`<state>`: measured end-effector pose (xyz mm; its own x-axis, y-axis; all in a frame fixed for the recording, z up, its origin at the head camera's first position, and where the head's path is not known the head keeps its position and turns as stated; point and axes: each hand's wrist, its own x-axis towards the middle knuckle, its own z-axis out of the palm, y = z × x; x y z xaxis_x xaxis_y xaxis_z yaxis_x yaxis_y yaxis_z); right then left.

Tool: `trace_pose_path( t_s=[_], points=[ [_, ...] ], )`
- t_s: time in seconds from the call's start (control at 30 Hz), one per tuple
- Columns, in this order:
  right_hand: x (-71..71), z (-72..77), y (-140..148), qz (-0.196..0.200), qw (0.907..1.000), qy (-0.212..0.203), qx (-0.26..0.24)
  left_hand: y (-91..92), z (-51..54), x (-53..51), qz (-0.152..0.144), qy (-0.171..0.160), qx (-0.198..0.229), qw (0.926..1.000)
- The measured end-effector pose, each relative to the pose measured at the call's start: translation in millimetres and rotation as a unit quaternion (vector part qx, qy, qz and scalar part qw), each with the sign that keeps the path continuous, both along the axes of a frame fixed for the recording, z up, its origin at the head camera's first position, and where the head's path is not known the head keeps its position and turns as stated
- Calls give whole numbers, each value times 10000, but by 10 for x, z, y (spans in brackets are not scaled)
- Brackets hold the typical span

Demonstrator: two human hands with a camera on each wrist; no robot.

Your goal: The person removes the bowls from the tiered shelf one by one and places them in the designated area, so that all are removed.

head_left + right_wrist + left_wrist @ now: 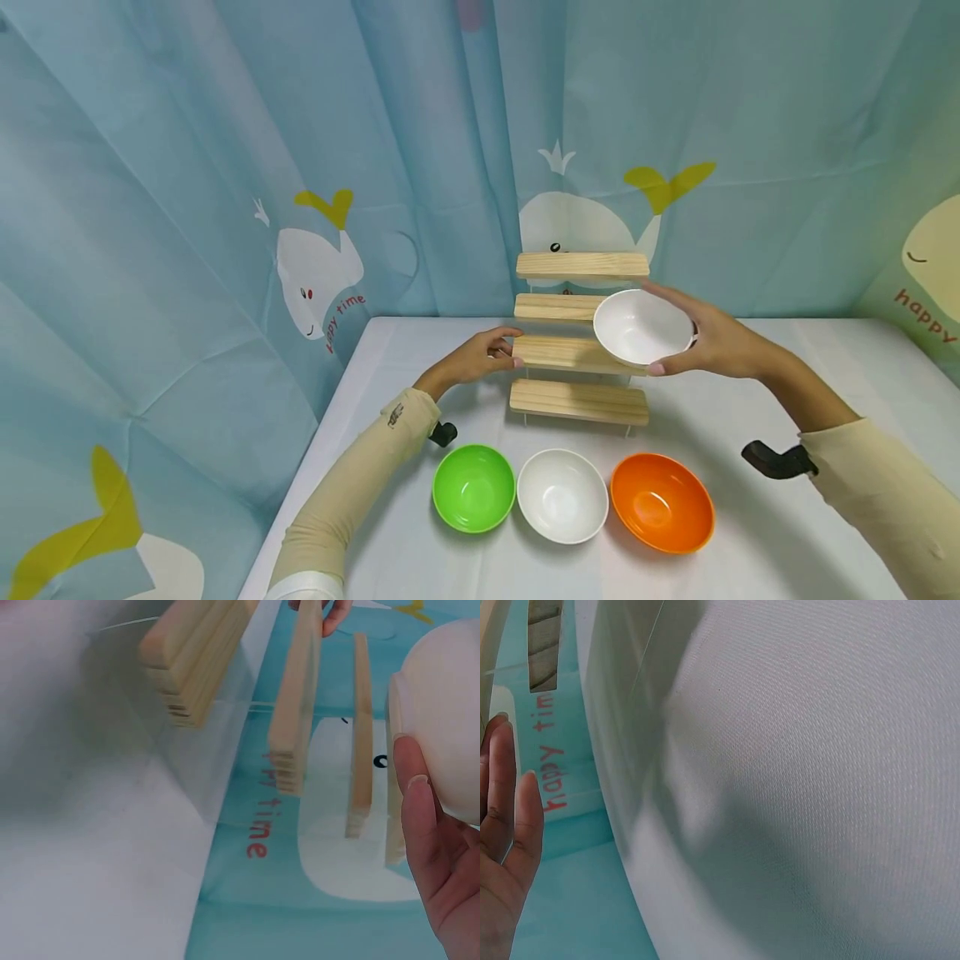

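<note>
My right hand holds a white bowl by its right side, thumb below and fingers above. The bowl is tilted with its inside toward the head camera, in front of the right part of a stepped wooden rack. In the right wrist view, fingertips of the right hand press the underside of the bowl. At the rack's left side, my left hand grips the end of the second board from the bottom between thumb and fingers. The left wrist view shows only part of this hand.
In front of the rack stand a green bowl, another white bowl and an orange bowl in a row on the white tablecloth. A blue whale-print curtain hangs behind the table.
</note>
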<state>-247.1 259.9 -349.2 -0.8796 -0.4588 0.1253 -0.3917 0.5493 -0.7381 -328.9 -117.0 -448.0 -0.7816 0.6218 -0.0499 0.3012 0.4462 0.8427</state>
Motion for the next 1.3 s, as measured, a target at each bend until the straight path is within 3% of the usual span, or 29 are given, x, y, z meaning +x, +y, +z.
trace_pose_path(
  t_s=[0.7, 1.3],
  points=[
    [307, -290, 246, -100, 9997, 103, 209, -15, -11, -3, -62, 40, 27, 10000],
    [565, -486, 359, -297, 9992, -86, 265, -15, 3, 21, -63, 68, -33, 10000]
  ],
)
